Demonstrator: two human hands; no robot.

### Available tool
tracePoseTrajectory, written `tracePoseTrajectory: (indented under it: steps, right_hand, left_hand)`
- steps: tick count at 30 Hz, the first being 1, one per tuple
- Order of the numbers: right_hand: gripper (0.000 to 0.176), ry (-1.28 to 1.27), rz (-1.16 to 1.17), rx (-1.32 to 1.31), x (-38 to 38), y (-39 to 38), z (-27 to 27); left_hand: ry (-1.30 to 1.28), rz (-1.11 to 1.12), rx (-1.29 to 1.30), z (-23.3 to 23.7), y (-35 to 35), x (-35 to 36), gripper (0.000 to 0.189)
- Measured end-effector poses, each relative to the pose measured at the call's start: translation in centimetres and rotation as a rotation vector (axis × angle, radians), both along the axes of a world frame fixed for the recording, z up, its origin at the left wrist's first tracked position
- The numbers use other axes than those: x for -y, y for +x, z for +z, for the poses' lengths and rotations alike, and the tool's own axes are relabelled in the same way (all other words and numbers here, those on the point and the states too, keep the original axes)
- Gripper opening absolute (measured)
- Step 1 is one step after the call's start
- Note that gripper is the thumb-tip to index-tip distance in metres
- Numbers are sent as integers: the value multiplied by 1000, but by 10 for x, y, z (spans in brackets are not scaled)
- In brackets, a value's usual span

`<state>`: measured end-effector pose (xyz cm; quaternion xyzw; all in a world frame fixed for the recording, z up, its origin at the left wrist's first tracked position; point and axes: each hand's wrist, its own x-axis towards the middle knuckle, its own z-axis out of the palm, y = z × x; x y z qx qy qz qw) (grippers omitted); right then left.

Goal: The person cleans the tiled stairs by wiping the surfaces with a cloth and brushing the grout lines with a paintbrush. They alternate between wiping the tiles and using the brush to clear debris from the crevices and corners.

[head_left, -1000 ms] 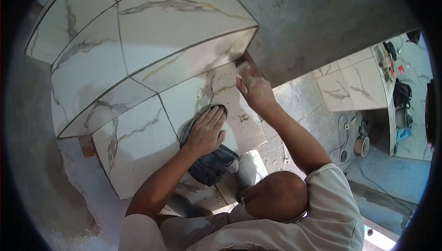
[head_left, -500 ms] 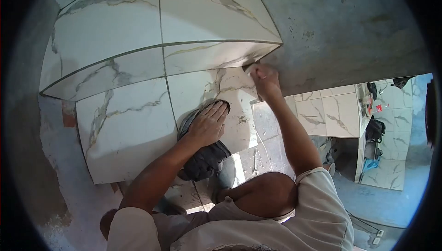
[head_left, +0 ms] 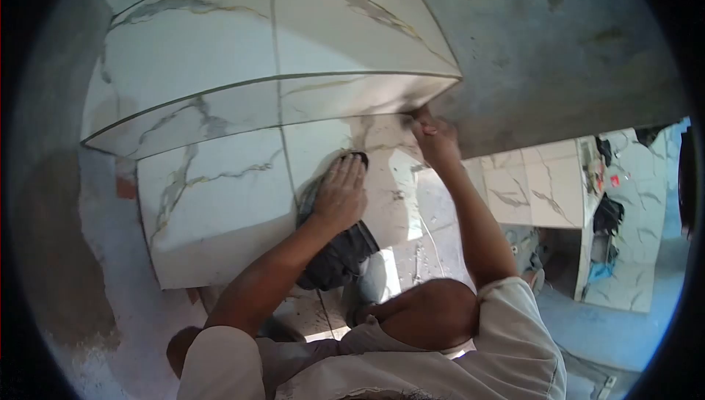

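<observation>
Flat on a dark, soft, cloth-like bundle [head_left: 339, 259] lies my left hand [head_left: 341, 198], its fingers stretched out together toward the riser. The bundle rests on the white marble-patterned tile tread [head_left: 213, 187] and sags over its front edge. At the right end of the step, where tread, tiled riser [head_left: 235, 110] and grey wall [head_left: 543, 48] come together, my right hand [head_left: 438, 139] is closed. Its fingers curl around a small thing whose dark end touches the corner; I cannot tell what it is. Gritty specks mark the tread between my hands.
Above the riser, another tiled tread [head_left: 352, 26] runs to the wall. My bent knee [head_left: 433, 315] is close below. Lower right, past the wall's edge, stands a tiled counter [head_left: 529, 187] with a black bag [head_left: 608, 215] near it. A thin white cord [head_left: 433, 246] hangs beside the step.
The whole view has shifted slightly, with the step now farther right in it. My right hand stays at the corner with its wrist turned a little; my left hand remains on the bundle.
</observation>
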<state>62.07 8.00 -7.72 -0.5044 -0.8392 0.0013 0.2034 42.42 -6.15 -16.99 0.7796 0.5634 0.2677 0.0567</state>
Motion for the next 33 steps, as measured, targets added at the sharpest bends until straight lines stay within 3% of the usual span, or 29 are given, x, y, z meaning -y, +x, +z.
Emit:
tracePoseTrajectory:
  steps: [1, 3, 4, 6, 11, 13, 20, 22, 25, 28, 31, 32, 33]
  right_hand:
    - [21, 29, 25, 311, 0, 3, -8]
    - [20, -577, -251, -318, 25, -17, 23]
    - [20, -594, -235, -334, 34, -19, 23]
    - [23, -185, 0, -368, 48, -23, 17]
    - [21, -258, 41, -601, 65, -30, -10]
    - [24, -432, -107, -812, 68, -28, 0]
    - [27, -455, -71, -865, 65, -24, 6]
    - [27, -489, -61, -945, 66, -28, -5]
    - [22, -676, -55, -1178, 71, -34, -21]
    - [13, -322, 261, -836, 72, -40, -26]
    - [17, -332, 287, -866, 73, -31, -42]
    - [30, -412, 295, -862, 73, -21, -56]
    - [30, -428, 299, -862, 75, -17, -60]
  left_hand:
    - [-16, -15, 17, 0, 1, -3, 56]
    - [-58, -21, 7, 2, 1, -4, 57]
    - [-60, -95, 2, 5, 0, -13, 58]
    - [-77, -133, -10, 4, 5, -32, 58]
    - [5, 5, -32, -6, -26, -68, 58]
    - [-45, -10, -92, 4, -52, -59, 58]
    - [-113, 219, -173, 2, -147, -2, 54]
    - [-30, 412, -209, -11, -170, 12, 43]
    - [-9, 531, -151, -4, -182, 16, 28]
    - [112, 533, -23, -4, -185, 18, 19]
    - [235, 603, 47, 1, -187, 17, 14]
    - [269, 644, 152, 6, -187, 16, 12]
    - [301, 688, 259, 8, -186, 17, 11]
